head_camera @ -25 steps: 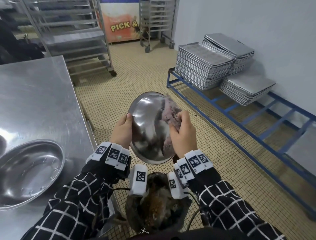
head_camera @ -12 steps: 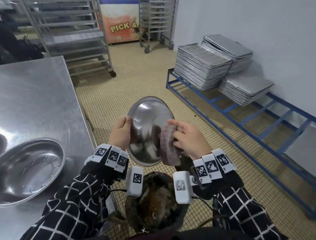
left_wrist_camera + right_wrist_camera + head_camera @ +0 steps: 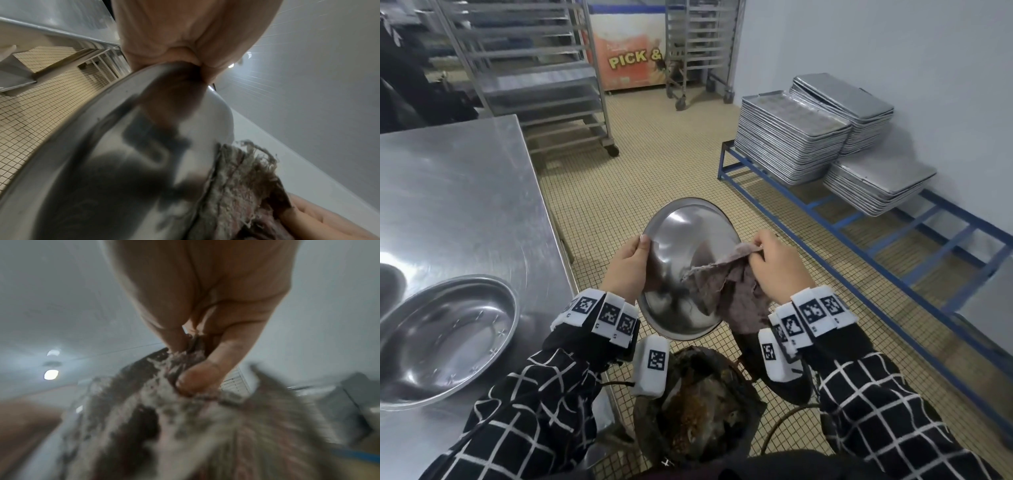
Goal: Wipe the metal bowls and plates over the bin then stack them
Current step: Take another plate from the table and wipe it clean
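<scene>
A round metal bowl is held tilted above the bin, its hollow side facing me. My left hand grips its left rim, thumb on the inside; the left wrist view shows the bowl close up under that hand. My right hand pinches a frayed greyish-pink cloth at the bowl's right edge, and the cloth hangs over the lower right of the bowl. In the right wrist view the fingers clamp the cloth. A second metal bowl lies on the steel table.
The steel table runs along my left. The bin holds brown food waste. A low blue rack with stacks of metal trays lines the right wall. Wheeled tray racks stand behind on the tiled floor.
The right hand has swept the cloth from the bowl's upper right down and back up to its right edge, where it now pinches a corner. The bowl has tipped slightly.
</scene>
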